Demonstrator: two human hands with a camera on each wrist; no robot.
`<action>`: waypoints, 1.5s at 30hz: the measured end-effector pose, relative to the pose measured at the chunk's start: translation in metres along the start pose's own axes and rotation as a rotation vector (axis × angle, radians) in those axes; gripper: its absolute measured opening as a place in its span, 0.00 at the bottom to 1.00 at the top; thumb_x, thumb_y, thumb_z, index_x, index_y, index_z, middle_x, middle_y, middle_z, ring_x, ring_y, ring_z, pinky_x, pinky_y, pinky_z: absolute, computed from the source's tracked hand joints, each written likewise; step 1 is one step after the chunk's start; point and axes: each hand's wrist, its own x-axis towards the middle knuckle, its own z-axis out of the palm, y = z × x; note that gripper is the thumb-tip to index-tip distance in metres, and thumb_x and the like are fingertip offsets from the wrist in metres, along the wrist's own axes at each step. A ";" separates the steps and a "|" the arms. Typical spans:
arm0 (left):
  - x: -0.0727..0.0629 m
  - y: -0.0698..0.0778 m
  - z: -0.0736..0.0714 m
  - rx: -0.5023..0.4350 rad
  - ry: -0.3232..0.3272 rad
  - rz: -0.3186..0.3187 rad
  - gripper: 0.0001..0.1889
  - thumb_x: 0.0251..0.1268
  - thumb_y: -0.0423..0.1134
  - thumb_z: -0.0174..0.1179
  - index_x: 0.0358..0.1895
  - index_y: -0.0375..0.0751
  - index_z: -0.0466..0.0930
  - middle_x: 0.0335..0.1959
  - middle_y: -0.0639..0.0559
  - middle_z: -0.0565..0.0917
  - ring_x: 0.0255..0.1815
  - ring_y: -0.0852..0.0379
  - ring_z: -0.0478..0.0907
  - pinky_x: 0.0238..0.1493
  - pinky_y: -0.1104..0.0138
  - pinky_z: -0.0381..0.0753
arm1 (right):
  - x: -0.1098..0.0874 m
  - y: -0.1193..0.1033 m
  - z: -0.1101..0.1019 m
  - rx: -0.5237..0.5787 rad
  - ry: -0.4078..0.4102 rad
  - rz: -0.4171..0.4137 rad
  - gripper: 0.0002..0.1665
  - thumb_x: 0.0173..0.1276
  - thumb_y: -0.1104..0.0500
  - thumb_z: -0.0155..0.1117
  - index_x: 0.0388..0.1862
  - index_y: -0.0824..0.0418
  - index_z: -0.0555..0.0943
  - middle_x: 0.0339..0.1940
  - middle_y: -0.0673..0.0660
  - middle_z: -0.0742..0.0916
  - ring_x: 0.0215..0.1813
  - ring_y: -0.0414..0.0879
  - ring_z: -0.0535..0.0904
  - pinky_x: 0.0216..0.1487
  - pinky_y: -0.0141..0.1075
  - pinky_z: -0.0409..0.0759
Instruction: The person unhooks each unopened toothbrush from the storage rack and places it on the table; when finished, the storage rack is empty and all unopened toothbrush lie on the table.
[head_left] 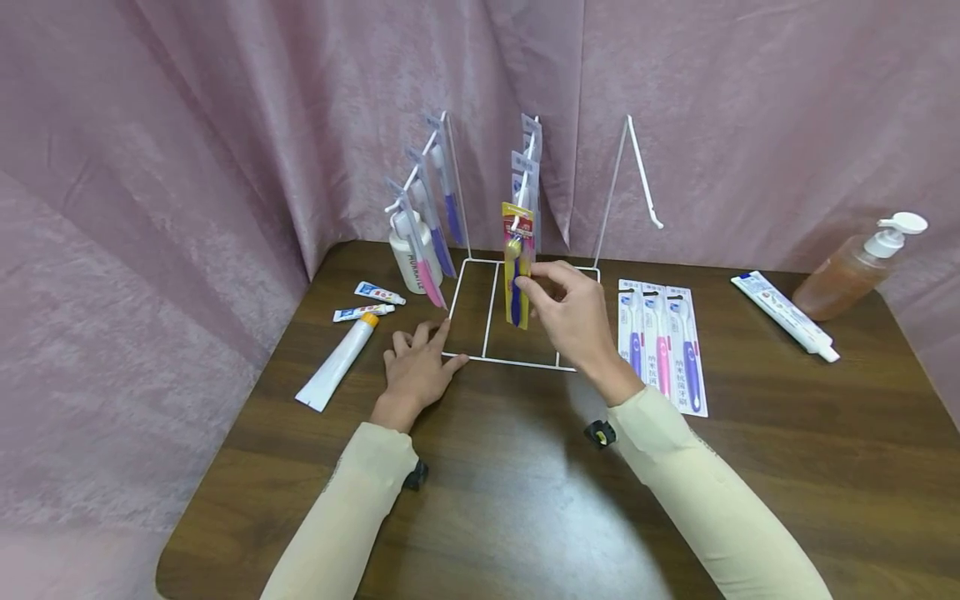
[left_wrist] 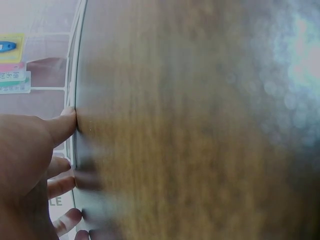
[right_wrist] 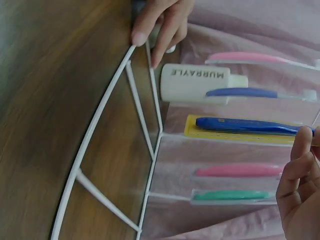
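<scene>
My right hand [head_left: 576, 315] pinches a blue toothbrush in a yellow and red blister pack [head_left: 516, 292], with thumb and fingertips at its right side. The pack's top is at the front end of the middle arm of a white wire display rack [head_left: 517, 363]; more packed toothbrushes hang behind it. In the right wrist view the blue handle [right_wrist: 240, 125] lies level with the other hanging brushes. My left hand [head_left: 418, 371] rests at the rack's front left corner, fingers spread, its thumb [left_wrist: 64, 125] touching the front wire.
Packed purple and pink toothbrushes [head_left: 429, 283] hang on the left arm, before a white bottle [right_wrist: 195, 82]. Left lie toothpaste tubes [head_left: 337, 362]. To the right lie three packed toothbrushes [head_left: 662, 346], a toothpaste tube [head_left: 783, 315] and an amber pump bottle [head_left: 843, 279]. A pink curtain hangs behind.
</scene>
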 end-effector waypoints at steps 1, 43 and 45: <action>0.000 0.001 0.000 0.006 0.001 0.002 0.44 0.89 0.66 0.56 0.96 0.55 0.54 0.93 0.46 0.61 0.76 0.31 0.60 0.72 0.35 0.68 | 0.000 -0.001 0.001 0.010 0.005 0.004 0.12 0.80 0.63 0.78 0.55 0.69 0.94 0.43 0.67 0.94 0.26 0.34 0.82 0.30 0.23 0.77; -0.001 0.000 0.000 -0.008 -0.006 0.004 0.44 0.89 0.68 0.55 0.97 0.55 0.53 0.93 0.46 0.60 0.76 0.29 0.60 0.73 0.33 0.67 | -0.018 0.078 -0.140 -0.178 -0.094 0.397 0.21 0.91 0.54 0.63 0.60 0.72 0.89 0.30 0.45 0.83 0.28 0.36 0.78 0.29 0.30 0.75; -0.001 0.000 0.000 -0.009 -0.003 0.005 0.44 0.89 0.67 0.55 0.97 0.55 0.53 0.93 0.46 0.60 0.76 0.29 0.60 0.73 0.33 0.67 | -0.017 0.090 -0.157 -0.219 -0.090 0.442 0.23 0.92 0.54 0.61 0.62 0.74 0.88 0.29 0.43 0.83 0.28 0.36 0.78 0.29 0.30 0.75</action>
